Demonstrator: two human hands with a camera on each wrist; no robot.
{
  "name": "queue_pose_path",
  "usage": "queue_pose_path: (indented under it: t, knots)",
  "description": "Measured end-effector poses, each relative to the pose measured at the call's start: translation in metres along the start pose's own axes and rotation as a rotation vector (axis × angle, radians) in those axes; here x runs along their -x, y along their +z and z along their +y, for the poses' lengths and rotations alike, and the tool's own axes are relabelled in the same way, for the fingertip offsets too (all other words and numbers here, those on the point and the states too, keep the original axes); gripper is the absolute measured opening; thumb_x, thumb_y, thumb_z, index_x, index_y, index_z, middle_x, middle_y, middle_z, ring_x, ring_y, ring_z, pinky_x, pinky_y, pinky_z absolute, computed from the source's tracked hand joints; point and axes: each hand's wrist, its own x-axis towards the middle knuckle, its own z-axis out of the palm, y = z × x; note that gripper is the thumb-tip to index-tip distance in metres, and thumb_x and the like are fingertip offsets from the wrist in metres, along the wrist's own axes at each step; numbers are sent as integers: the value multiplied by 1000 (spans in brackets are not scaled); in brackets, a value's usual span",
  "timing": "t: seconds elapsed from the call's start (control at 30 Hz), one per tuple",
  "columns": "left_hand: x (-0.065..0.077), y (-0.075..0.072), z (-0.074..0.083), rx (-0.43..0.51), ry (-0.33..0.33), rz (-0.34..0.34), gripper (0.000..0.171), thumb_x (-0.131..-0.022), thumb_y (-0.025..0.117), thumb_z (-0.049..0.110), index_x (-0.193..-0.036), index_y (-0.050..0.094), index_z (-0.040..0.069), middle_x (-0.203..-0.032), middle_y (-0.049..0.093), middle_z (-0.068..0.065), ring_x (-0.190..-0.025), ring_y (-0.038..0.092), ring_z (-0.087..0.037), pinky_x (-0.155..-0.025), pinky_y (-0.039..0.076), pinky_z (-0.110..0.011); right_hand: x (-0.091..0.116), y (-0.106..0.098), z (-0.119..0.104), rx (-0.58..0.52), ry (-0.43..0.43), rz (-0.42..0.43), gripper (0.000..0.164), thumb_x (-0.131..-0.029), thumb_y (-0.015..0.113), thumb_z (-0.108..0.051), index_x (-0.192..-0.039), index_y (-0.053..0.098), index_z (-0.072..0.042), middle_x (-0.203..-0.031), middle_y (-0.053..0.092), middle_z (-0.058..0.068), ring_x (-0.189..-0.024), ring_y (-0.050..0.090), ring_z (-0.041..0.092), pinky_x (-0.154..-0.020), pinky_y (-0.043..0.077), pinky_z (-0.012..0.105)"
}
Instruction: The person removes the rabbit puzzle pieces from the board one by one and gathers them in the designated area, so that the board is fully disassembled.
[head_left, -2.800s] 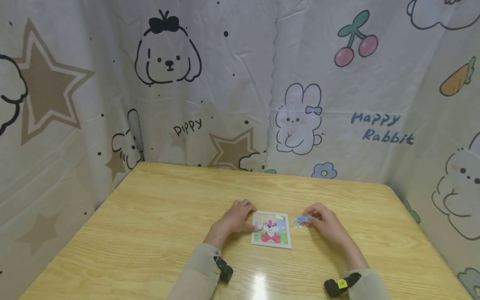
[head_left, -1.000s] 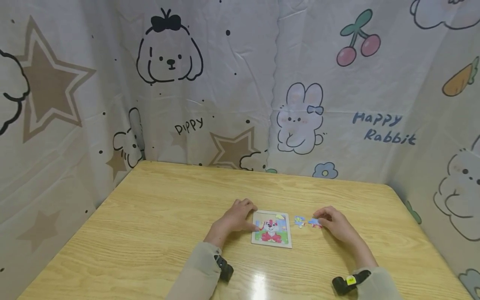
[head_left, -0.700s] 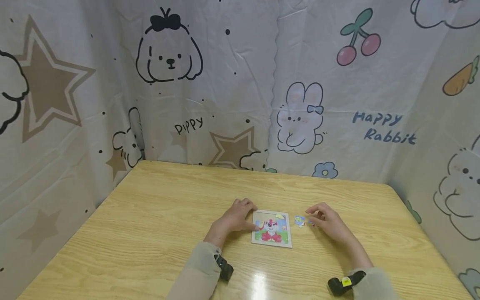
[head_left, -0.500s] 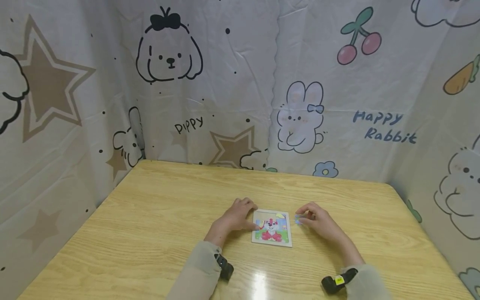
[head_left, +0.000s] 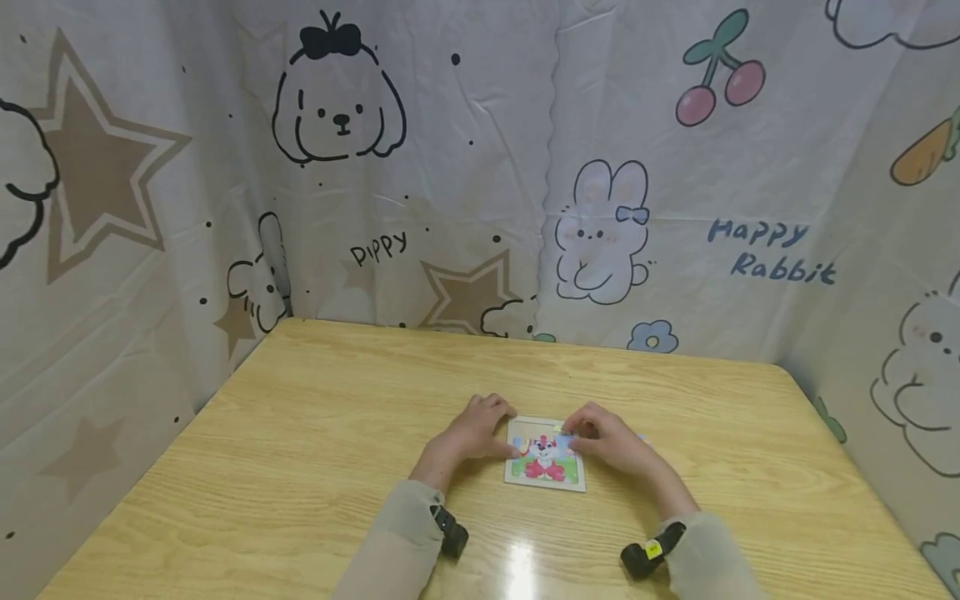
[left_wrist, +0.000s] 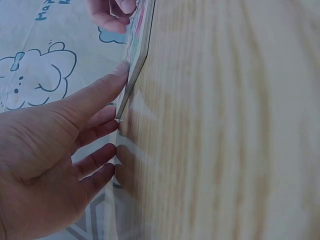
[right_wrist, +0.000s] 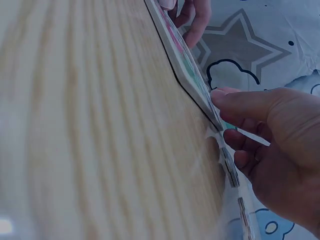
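The square jigsaw puzzle board [head_left: 543,487] lies flat on the table, with a pale frame and a pink-and-white cartoon animal. Its upper part shows bare wood. My left hand [head_left: 472,433] holds it by the left side, thumb [left_wrist: 120,70] on the face and other fingers around the far-left corner. My right hand [head_left: 615,437] reaches over the right side, its thumb [right_wrist: 225,97] at the board's edge and the other fingers bent. I cannot tell whether it pinches a piece there. Two loose puzzle pieces, one nearer [right_wrist: 230,167] and one farther [right_wrist: 246,217], lie just right of the board.
The wooden table [head_left: 337,383] extends around the board on all sides. A printed curtain [head_left: 480,150] stands along its back and both sides. Black wrist cameras are strapped on the left sleeve [head_left: 397,533] and right sleeve [head_left: 708,558].
My right hand has slid a loose piece rightward, then let go and moved left over the pieces to the board's right side. My left hand has stayed on the board.
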Motion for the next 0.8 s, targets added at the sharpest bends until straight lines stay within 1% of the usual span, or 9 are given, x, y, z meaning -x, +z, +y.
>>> queue_pose_path:
  t: [0.27, 0.43, 0.7, 0.8]
  knots:
    - [-2, 1, 1, -11, -12, -7, 63, -81, 79, 37, -133, 56, 12, -141, 50, -5, -129, 41, -25, -115, 39, -43, -5, 1, -9, 38, -12, -81, 13, -95, 59, -8, -107, 64, -8, -98, 52, 6, -87, 44, 14, -72, 39, 19]
    - [-2, 1, 1, -10, -17, -7, 63, -81, 79, 37, -133, 56, 12, -141, 50, -5, -129, 41, -25, -115, 39, -42, -10, 0, -13, 48, 0, -105, 11, -96, 58, -6, -105, 63, -6, -97, 53, 6, -88, 46, 15, -74, 40, 19]
    - [-2, 1, 2, 0, -27, -4, 62, -80, 80, 36, -132, 56, 12, -141, 50, -5, -128, 41, -25, -115, 39, -42, -13, 0, -19, 60, 1, -144, 8, -96, 58, -5, -102, 61, -1, -94, 51, 7, -84, 47, 15, -69, 41, 17]
    - [-2, 1, 2, -3, -30, -6, 62, -80, 80, 36, -132, 56, 12, -141, 49, -5, -128, 41, -25, -115, 39, -43, -14, 0, -19, 53, 1, -155, 10, -95, 58, -5, -104, 61, 0, -95, 52, 7, -86, 47, 15, -71, 42, 17]
